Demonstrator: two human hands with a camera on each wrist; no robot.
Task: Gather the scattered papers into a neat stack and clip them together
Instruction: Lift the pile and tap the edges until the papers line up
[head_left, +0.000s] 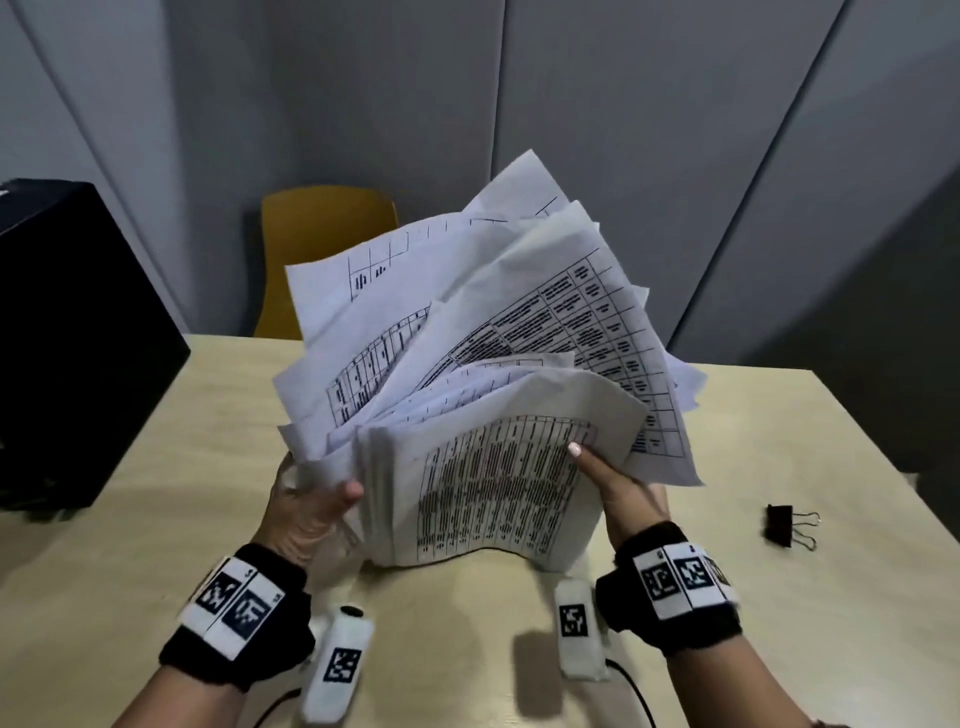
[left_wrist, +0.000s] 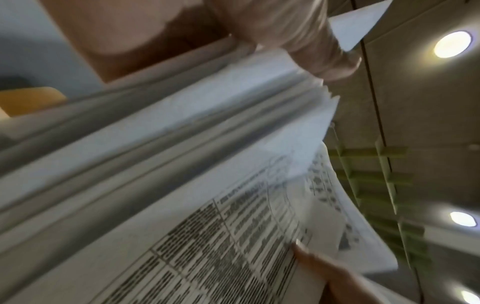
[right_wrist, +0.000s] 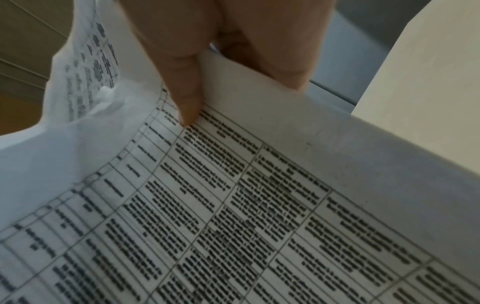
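A thick, uneven bundle of printed papers (head_left: 493, 395) stands on edge on the wooden table (head_left: 156, 519), its upper sheets fanning up and away. My left hand (head_left: 306, 506) grips the bundle's left side, thumb in front. On the right side my right hand (head_left: 608, 478) pinches it, thumb pressed on the front sheet's printed table. The left wrist view shows the papers (left_wrist: 182, 164) from the side with a finger curled over their edge. In the right wrist view my thumb lies on the front sheet (right_wrist: 233, 205). A black binder clip (head_left: 787, 525) lies on the table to the right, apart from both hands.
A black box (head_left: 72, 338) stands at the table's left edge. A yellow chair (head_left: 317, 244) sits behind the table against grey wall panels. Bare tabletop lies in front of the papers and around the clip.
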